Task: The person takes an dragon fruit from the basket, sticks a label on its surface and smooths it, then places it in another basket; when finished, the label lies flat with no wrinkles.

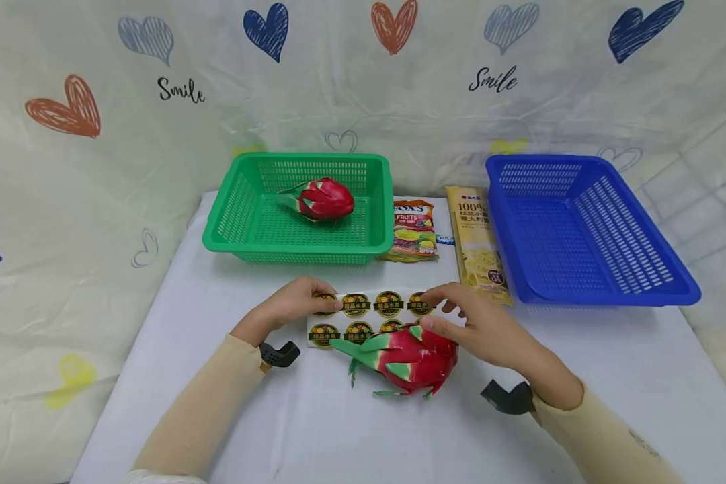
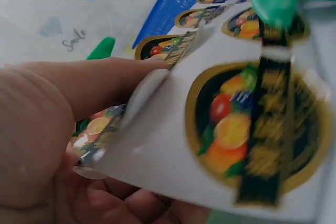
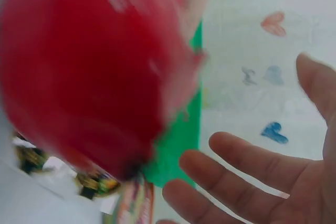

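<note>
A sheet of round fruit stickers (image 1: 389,304) with black-and-gold bands lies in the middle of the table. My left hand (image 1: 290,304) pinches its left end; up close in the left wrist view, the thumb presses on the sheet (image 2: 157,156) and the other fingers are underneath, so that corner curls up. A red dragon fruit (image 1: 426,359) with green leaf tips lies in front, hiding part of the lower sticker row. Over the sheet's right end is my right hand (image 1: 490,329). Its fingers (image 3: 252,182) are spread in the right wrist view, apart from the blurred dragon fruit (image 3: 89,66).
At the back left stands a green basket (image 1: 296,257) with another dragon fruit (image 1: 328,199) inside. A blue basket (image 1: 608,296) is at the back right. Between them lie a red Fox's fruit candy bag (image 1: 415,232) and a yellow pasta pack (image 1: 476,235).
</note>
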`<state>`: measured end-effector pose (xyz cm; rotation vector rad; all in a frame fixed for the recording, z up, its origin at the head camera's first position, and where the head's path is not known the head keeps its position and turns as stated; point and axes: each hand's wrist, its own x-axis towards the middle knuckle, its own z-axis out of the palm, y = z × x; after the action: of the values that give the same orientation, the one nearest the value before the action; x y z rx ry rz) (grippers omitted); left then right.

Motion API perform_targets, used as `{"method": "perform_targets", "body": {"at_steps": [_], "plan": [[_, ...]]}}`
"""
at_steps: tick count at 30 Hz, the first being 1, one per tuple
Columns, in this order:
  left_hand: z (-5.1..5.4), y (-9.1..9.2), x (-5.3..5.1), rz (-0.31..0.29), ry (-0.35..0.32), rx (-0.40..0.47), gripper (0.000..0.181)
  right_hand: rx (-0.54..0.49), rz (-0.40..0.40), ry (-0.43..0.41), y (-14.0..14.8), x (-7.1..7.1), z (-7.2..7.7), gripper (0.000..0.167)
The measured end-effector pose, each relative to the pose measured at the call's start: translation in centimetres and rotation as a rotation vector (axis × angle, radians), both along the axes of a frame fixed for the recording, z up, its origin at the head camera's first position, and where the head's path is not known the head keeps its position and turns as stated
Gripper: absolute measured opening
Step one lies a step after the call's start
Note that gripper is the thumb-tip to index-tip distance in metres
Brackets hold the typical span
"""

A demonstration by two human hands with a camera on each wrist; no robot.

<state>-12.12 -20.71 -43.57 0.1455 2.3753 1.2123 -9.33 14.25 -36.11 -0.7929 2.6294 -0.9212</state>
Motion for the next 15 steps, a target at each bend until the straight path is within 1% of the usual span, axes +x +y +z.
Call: {"method": "perform_targets", "body": {"at_steps": [2,4,7,10,12,15], "plan": [[0.3,0.2,-0.2,0.006,0.01,0.037,0.026,0.003,0.001,0.016,-0.3,-1.2,0.8,0.037],[0.6,0.5,-0.5,0.028,0.021,0.066,0.027,0.003,0.029,0.043,-1.1,-2.5,1.2,0.03],[1.0,1.2,-1.1,0.071,0.043,0.081,0.031,0.024,0.089,0.082,-2.8,-4.2,1.4,0.025],[1.5,2.1,-1.4,0.113,0.061,0.072,0.033,0.038,0.144,0.101,-4.7,-5.7,1.2,0.024],[1.5,2.6,-1.6,0.117,0.077,0.072,0.031,0.054,0.155,0.106,-5.7,-6.4,1.1,0.025],[1.6,3.2,-1.8,0.103,0.105,0.077,0.029,0.069,0.14,0.107,-6.5,-7.2,1.0,0.022]]}}
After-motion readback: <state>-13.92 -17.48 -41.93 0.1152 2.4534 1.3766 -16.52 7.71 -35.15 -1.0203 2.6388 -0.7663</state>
